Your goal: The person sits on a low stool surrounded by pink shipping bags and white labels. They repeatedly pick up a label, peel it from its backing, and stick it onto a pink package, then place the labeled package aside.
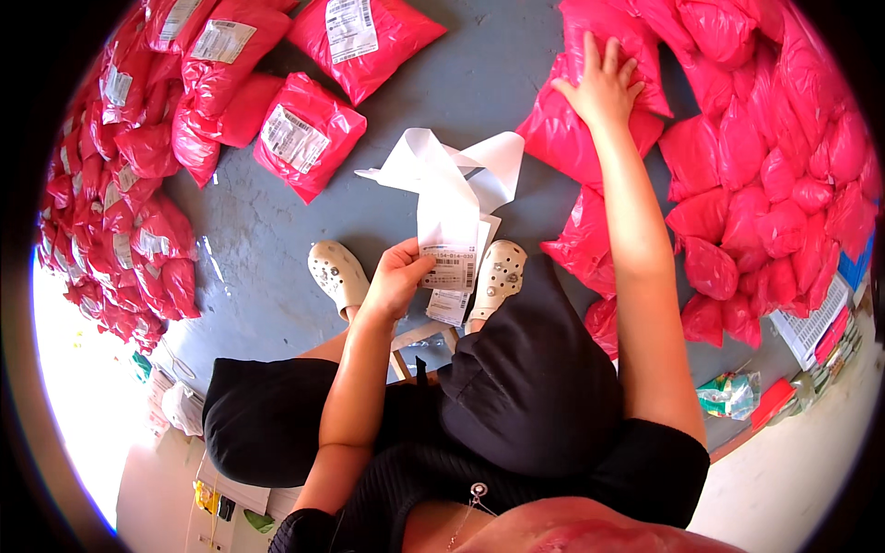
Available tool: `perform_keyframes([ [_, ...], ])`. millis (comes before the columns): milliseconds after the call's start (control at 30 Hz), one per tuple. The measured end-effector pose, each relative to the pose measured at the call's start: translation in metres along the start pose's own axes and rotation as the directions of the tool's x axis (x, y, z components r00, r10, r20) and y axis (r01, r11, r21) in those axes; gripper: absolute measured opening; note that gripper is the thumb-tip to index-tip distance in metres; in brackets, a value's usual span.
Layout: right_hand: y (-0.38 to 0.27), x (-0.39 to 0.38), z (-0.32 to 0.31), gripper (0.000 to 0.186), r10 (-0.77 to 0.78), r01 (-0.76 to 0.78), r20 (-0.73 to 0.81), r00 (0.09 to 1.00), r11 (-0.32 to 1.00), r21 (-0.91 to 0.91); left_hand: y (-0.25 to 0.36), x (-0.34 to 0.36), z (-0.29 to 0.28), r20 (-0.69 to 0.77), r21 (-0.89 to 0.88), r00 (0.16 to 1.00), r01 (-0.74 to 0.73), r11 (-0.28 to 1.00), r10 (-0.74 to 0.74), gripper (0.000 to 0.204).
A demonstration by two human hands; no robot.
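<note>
I am sitting low over a grey floor (277, 249), knees apart in black clothing, my two cream clogs (337, 275) planted just ahead of me. My left hand (398, 276) is closed on a long strip of white labels (449, 198) — thumb and fingers pinched together on its lower part, right beside a label with a barcode, while the rest of the strip runs up and loops loosely over the floor between my feet and the parcels. My right hand (604, 85) is stretched far out in front, fingers spread and laid flat on top of a pink mailer bag (572, 138) at the near edge of the big heap of pink bags (765, 157) on my right; the palm presses the bag, but I cannot tell whether the fingers have actually taken hold of it. That heap carries no visible labels on its upper faces. On my left lies another pile of pink bags (129, 184), and these do show white labels, as do the few loose ones (304, 134) lying flat on the floor further ahead. At the far right edge, by the heap, sits a pale slatted crate (811, 323) — near it, some crumpled green wrapping (730, 394).
</note>
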State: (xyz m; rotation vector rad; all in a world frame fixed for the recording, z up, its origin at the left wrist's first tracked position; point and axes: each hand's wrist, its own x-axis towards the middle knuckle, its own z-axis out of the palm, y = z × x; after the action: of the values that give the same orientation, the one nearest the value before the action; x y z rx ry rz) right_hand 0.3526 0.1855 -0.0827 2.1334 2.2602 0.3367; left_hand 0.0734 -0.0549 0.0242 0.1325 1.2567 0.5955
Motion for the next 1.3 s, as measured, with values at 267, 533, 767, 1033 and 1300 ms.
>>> perform_keyframes([
  [267,-0.005,0.078,-0.050,0.072,0.108,-0.304,0.332,0.937,0.719,0.626,0.003,0.001,-0.005,-0.018,-0.050,0.999,-0.030,0.998,0.029,0.029],
  [533,-0.080,-0.049,-0.101,0.036,-0.397,-0.246,0.251,0.883,0.063,0.967,0.028,-0.016,0.005,-0.087,-0.180,0.966,-0.257,0.950,0.245,0.036],
  [767,-0.064,-0.164,-0.121,0.033,-0.354,-0.320,0.201,0.913,-0.321,0.891,0.078,0.003,0.053,-0.068,-0.308,0.861,-0.499,0.810,0.504,0.044],
  [1033,-0.050,-0.154,-0.139,0.031,-0.180,-0.543,0.556,0.811,-0.587,0.601,0.017,-0.002,0.061,0.258,0.225,0.893,-0.427,0.876,0.369,0.031],
  [1300,-0.038,-0.144,-0.159,0.016,-0.347,0.387,-0.251,0.904,0.411,0.825,0.001,0.005,0.060,0.128,0.418,0.886,-0.456,0.786,0.445,0.023],
])
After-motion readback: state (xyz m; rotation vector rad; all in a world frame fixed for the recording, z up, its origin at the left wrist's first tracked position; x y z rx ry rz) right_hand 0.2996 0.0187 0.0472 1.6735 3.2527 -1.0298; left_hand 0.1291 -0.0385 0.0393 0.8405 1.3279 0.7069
